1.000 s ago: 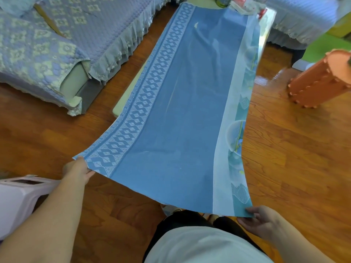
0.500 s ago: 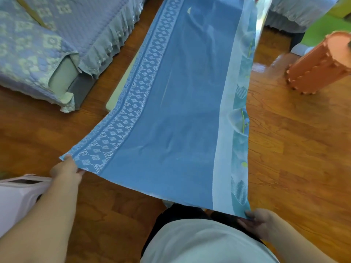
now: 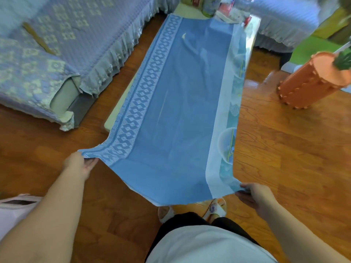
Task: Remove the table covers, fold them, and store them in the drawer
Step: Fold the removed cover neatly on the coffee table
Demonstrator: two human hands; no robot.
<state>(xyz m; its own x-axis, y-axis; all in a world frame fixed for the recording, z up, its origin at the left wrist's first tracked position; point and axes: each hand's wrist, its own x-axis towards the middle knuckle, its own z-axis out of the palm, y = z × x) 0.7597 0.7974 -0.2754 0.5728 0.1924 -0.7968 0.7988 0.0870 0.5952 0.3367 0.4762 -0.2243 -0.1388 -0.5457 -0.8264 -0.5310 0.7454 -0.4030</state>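
Over table: blue patterned-border cover (image 3: 176, 111) stretched taut.

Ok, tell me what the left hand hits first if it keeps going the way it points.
The left hand points up-right along the blue table cover it pinches; beyond that, probably the pale table edge, though depth is unclear.

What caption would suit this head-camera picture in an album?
Left hand and right hand pinch the near corners of a blue table cover, stretched off the low table.
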